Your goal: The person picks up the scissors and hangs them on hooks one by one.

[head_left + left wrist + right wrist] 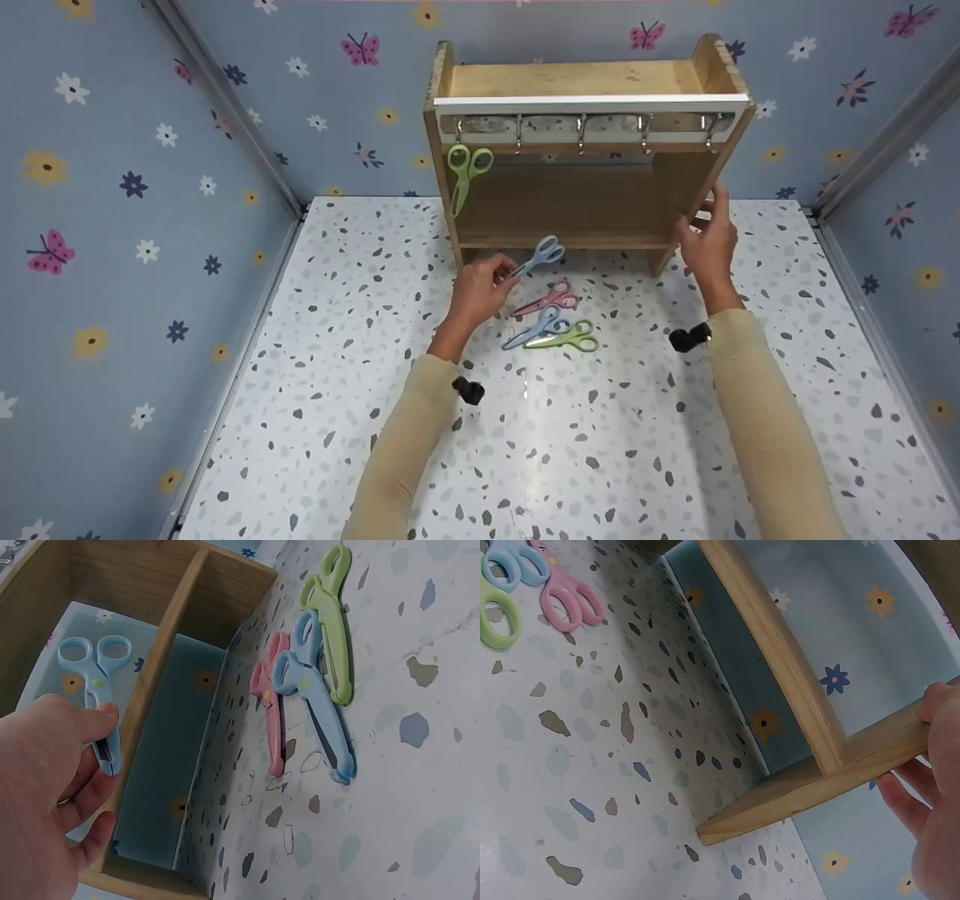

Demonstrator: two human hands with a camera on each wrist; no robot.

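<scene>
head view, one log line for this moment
left hand: pinches blue plastic scissors | right hand: grips wooden rack's side | green plastic scissors: hang from metal hook

Pale blue wall panels (135,442) printed with pink butterflies (52,255) and white, yellow and navy flowers (72,88) border a white, grey-flecked tabletop (600,480); grey metal strips (227,105) line the corners.

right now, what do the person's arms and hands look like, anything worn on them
The left sleeve and right sleeve are long, plain beige, ending near the wrists. A small black device juts from each cuff, one left, one right. The left hand and right hand are gloveless.
</scene>
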